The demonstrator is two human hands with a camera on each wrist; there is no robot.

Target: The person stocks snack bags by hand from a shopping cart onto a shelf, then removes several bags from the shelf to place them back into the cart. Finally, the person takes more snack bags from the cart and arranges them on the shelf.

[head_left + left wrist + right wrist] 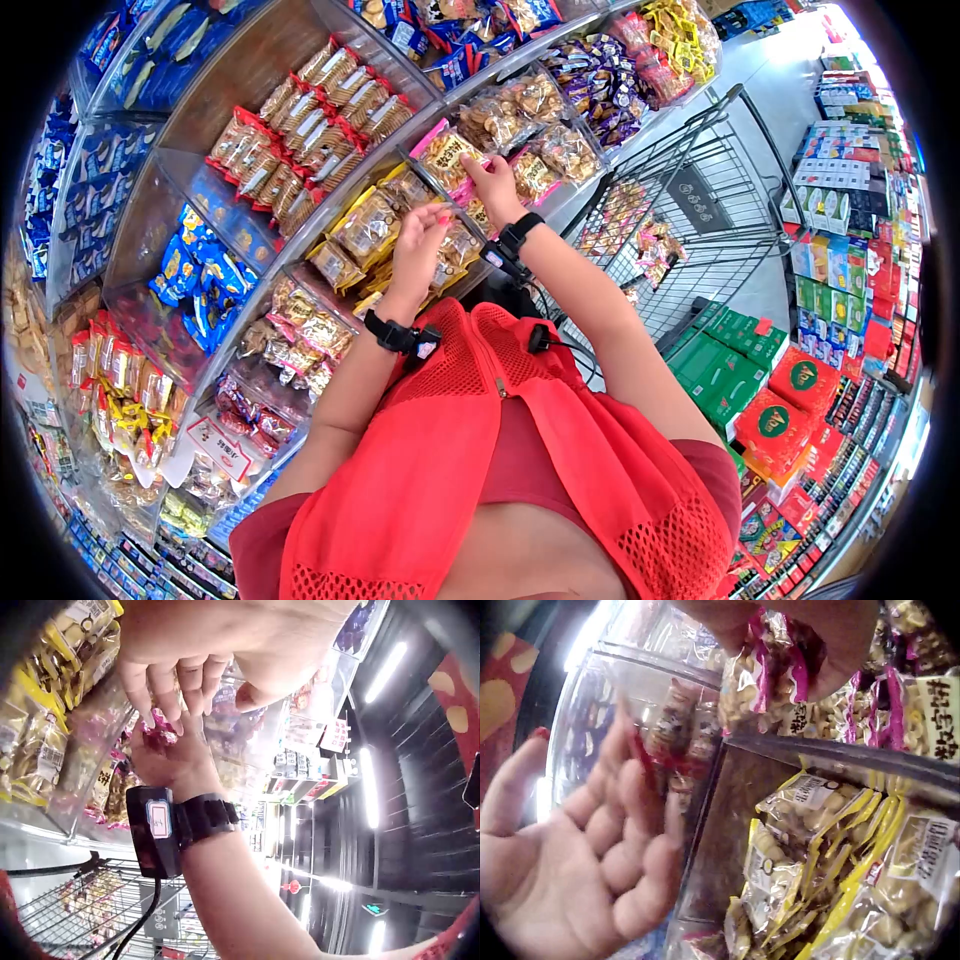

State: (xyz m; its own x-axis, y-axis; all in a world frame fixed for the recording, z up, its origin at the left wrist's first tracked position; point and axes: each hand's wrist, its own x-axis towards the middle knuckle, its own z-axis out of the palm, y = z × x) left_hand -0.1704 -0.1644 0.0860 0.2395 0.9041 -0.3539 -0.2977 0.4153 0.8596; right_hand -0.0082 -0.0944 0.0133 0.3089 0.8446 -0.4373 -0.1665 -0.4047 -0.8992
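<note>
My right hand (492, 190) grips a clear, pink-edged biscuit packet (450, 155) over a bin at the shelf's front. In the right wrist view, this hand (810, 637) bends over the packet (742, 686), whose pink seams show beneath the fingers. My left hand (418, 255) hovers above yellow-edged biscuit packets (365, 225) in the neighbouring bin, with nothing held. Its palm (562, 892) faces up in the right wrist view, fingers loosely bent. From the left wrist, the left fingers (169, 686) hang relaxed in front of the right hand (176, 757).
Clear dividers (832, 754) separate the bins. To the right stands a wire shopping cart (700, 190) with pink packets (655, 250) inside. Green boxes (725, 360) and red boxes (800, 385) are stacked behind it. Red-ended biscuit packs (315, 125) fill an upper bin.
</note>
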